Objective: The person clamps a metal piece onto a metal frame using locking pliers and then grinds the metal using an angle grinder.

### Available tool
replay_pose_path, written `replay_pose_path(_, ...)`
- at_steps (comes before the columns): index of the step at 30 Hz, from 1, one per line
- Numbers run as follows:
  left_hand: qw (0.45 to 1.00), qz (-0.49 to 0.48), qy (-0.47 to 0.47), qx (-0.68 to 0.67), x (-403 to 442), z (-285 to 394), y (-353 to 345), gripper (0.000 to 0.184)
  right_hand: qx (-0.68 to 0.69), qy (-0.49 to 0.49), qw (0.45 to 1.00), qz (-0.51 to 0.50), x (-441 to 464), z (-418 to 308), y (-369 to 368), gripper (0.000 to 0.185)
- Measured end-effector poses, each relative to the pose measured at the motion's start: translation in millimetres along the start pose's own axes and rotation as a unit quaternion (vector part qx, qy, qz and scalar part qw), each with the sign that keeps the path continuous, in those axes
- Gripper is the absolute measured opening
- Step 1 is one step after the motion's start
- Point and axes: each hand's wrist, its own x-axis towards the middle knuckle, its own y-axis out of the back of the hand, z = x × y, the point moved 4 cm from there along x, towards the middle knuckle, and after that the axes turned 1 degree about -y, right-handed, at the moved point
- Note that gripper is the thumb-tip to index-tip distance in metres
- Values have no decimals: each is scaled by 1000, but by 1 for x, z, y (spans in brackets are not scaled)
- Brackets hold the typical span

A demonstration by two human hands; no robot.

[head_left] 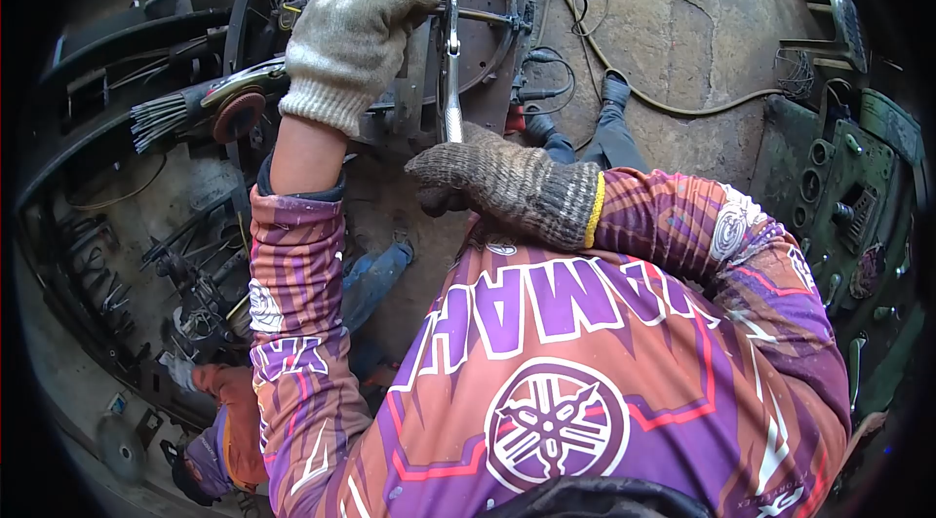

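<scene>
"One shiny wrench (453, 84) was the main thing. Where was it?"

"Out in front of the chest, with its head at the end of a thin bar (485, 17). The bar ran across a dark round plate (476, 58)."

"How was that job best done?"

"I thought the head had to sit straight on the bar. One hand should steady that end, and the other should move the handle smoothly, with no jerks, so it didn't slip and bump the knuckles."

"What was the right hand (512, 172) doing?"

"It was curled tight around the low end of the handle. Its elbow stuck out to the side, and the arm came back across the chest."

"And the left hand (346, 45)?"

"That arm reached far forward. The wrist bent in, and the fingers curled down beside the wrench's head. Their tips were hidden, so I couldn't tell if they pinched anything."

"What was farther out?"

"A long hose (673, 107) lay on the floor (682, 50), and another person (234, 421) in orange was low on the left."
</scene>
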Motion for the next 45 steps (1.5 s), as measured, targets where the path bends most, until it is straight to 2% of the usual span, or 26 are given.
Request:
replay_pose_path(5,1000,-22,7,11,4,-1,0,26,37,48,998,-9,-1,6,-1,43)
replay_pose_path(7,999,-19,32,17,5,0,0,23,52,99,992,-52,-5,1,-3,45)
replay_pose_path(10,998,-26,50,12,6,0,0,21,55,125,988,-74,-4,7,1,49)
replay_pose_path(16,999,-18,40,9,5,-1,-2,23,17,53,998,-23,-11,-4,-2,50)
replay_pose_path(19,1000,-8,30,7,3,1,-1,26,52,59,997,22,5,9,-1,47)
replay_pose_path(23,1000,-4,24,12,2,1,-2,28,27,73,997,19,18,12,1,42)
replay_pose_path(25,999,-11,36,7,1,0,-3,29,26,41,998,47,13,6,1,50)
replay_pose_path(29,1000,1,26,5,1,-1,-4,29,41,45,997,53,26,17,5,50)
replay_pose_path(35,999,-7,36,2,1,-1,-4,29,-28,53,995,77,38,19,7,54)
replay_pose_path(38,1000,3,18,17,0,-2,-2,28,-41,85,994,55,38,18,5,58)
replay_pose_path(40,999,-17,24,-34,1,-2,-1,26,-26,161,987,-10,27,8,1,63)
replay_pose_path(41,999,-15,25,-35,1,-2,-1,26,-29,160,987,-9,21,4,4,63)
replay_pose_path(43,1000,-11,16,-15,1,-2,1,27,-87,64,993,-55,9,4,9,63)
replay_pose_path(45,1000,21,17,-2,-4,-1,10,29,-53,49,997,-38,-4,10,27,67)
